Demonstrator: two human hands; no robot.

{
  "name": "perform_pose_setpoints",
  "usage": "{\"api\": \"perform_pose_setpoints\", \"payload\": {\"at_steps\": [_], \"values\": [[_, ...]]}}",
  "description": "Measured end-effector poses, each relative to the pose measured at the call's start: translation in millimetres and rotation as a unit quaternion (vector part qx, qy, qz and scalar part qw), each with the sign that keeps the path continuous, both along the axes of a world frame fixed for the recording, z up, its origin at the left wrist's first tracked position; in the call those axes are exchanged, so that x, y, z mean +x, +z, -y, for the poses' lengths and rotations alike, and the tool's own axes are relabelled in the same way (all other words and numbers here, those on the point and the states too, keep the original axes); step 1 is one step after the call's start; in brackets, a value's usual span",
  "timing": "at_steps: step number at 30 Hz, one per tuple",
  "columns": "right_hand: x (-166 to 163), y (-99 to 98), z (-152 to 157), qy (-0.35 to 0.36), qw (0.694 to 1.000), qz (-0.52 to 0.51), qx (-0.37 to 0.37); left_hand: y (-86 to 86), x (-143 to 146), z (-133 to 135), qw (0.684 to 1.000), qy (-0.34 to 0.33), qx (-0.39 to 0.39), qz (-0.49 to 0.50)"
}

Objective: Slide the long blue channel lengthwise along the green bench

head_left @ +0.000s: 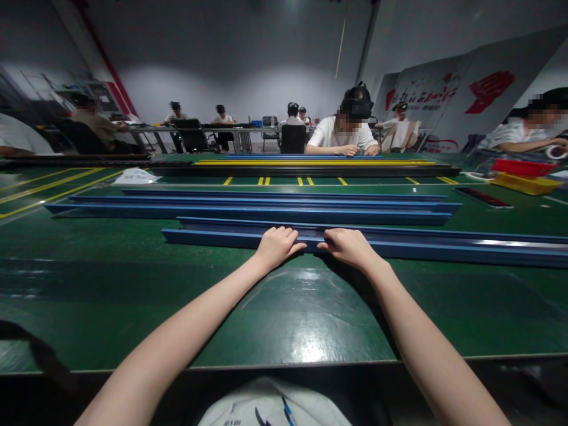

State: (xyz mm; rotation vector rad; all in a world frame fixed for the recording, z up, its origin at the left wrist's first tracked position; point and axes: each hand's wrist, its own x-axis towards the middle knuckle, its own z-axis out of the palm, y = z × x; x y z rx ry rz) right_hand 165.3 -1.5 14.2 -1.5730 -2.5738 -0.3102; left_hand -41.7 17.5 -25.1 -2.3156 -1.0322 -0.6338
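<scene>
A long blue channel rail lies across the green table in front of me and runs out of view on the right. My left hand grips its near wall, fingers curled over the top edge and thumb on the front face. A short way to the right, my right hand holds the same wall in a like manner, thumb pointing left. The fingertips inside the channel are hidden. Just beyond lies another blue rail, apart from both hands.
Farther back lie black rails and a yellow strip, with a co-worker seated behind them. A phone, a red bin and a yellow bin are at the right. White paper lies back left.
</scene>
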Motion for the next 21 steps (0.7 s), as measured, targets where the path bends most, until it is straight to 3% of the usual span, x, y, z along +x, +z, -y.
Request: {"api": "perform_pose_setpoints", "payload": {"at_steps": [15, 21], "values": [[-0.6, 0.8, 1.5, 0.034, 0.998, -0.044, 0.043, 1.2, -0.1, 0.6, 1.000, 0.002, -0.020, -0.004], [-1.4, 4.2, 1.5, 0.027, 0.999, -0.038, 0.029, 2.4, -0.6, 0.9, 1.000, -0.004, -0.018, -0.005]]}}
